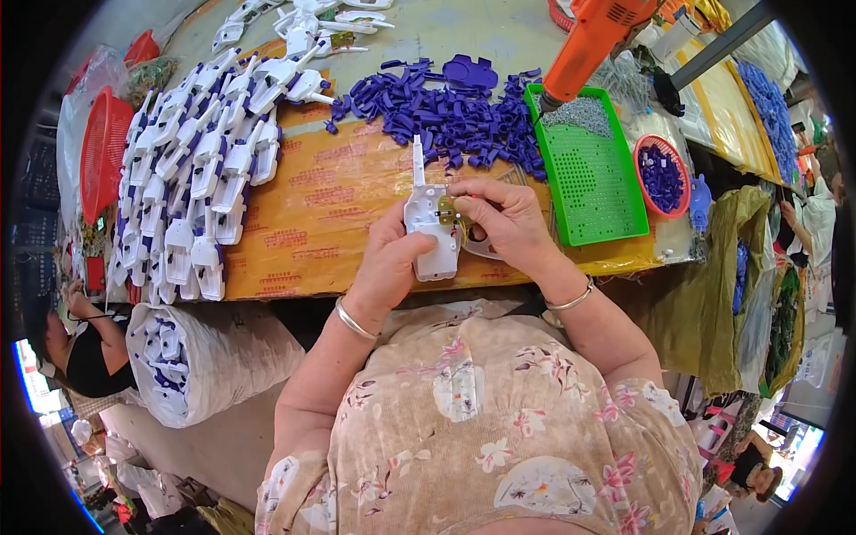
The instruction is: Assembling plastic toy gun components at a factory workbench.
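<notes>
My left hand (392,254) grips a white plastic toy shell (435,261) with a thin antenna-like rod at its far end. Its thumb lies across the shell's open face. Inside the upper part sits a small green circuit board (448,210) with fine wires. My right hand (510,221) is closed, its thumb and forefinger pinching at the board's right edge; the exact spot is hidden by the fingertips. Under my right hand, another white plastic piece (483,247) shows partly at the table edge.
Beyond my hands lies a heap of small purple plastic parts (464,111). To the right are a green tray (599,218) with screws, an orange electric screwdriver (584,45) above it, and a red basket (685,183). White-and-purple assemblies (196,169) are stacked left, above a white sack (232,357).
</notes>
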`<state>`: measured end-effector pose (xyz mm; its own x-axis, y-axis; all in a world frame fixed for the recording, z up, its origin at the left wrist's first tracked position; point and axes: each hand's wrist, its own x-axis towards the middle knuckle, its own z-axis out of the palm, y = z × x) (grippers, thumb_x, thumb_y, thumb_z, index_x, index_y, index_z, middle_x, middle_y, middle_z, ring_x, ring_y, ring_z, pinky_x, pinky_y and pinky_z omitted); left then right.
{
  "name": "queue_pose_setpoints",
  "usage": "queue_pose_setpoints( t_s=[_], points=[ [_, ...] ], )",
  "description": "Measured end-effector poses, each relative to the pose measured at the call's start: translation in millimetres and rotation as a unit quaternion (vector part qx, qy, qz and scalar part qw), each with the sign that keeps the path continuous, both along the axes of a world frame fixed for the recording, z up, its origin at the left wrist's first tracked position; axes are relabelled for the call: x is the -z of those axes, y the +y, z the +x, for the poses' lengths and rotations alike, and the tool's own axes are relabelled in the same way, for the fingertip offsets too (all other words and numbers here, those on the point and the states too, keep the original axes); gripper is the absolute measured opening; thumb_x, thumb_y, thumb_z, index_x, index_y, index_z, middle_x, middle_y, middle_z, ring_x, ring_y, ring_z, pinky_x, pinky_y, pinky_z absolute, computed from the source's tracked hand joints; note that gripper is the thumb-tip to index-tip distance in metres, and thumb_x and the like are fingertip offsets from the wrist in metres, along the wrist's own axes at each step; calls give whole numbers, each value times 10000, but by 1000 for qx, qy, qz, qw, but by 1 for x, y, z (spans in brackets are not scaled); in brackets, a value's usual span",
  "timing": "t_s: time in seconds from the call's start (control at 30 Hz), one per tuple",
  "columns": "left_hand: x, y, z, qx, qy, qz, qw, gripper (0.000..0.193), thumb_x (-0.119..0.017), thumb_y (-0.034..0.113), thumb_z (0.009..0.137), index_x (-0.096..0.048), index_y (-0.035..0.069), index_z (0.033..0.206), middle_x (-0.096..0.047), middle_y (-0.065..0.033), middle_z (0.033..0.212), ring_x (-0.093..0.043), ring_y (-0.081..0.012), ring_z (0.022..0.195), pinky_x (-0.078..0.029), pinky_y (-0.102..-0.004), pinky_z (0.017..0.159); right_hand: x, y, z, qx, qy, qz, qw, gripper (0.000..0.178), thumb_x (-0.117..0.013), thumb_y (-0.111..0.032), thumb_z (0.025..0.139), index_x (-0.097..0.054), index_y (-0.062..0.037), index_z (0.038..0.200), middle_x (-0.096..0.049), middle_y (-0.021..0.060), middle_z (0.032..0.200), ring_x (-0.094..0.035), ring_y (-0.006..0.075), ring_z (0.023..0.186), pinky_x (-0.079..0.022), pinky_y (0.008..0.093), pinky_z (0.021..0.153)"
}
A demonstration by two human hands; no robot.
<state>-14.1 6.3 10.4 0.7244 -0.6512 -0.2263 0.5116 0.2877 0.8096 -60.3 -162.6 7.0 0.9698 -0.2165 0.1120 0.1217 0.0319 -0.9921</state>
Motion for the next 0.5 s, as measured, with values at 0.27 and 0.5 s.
queue_pose_setpoints(
  t_s=[0.27,0.5],
  points=[
    [-4,-4,-3,30,15,21,999,410,-488,-55,755,-496,-12,1163,-625,-92,984,-631,-164,841,-520,-287,744,15,-3,5,45,-142,-186,971,198,-662,-73,831,-677,-55,1027,-599,-22,767,-518,40,617,-413,190,524],
    [-2,-5,-3,24,69,2,997,372,-458,-23,777,-512,-25,1145,-626,-106,982,-637,-176,825,-524,-294,745,-4,10,-4,101,15,-139,985,144,-706,-50,747,-621,-6,856,-613,86,816,-582,178,724,-469,288,637]
  ],
)
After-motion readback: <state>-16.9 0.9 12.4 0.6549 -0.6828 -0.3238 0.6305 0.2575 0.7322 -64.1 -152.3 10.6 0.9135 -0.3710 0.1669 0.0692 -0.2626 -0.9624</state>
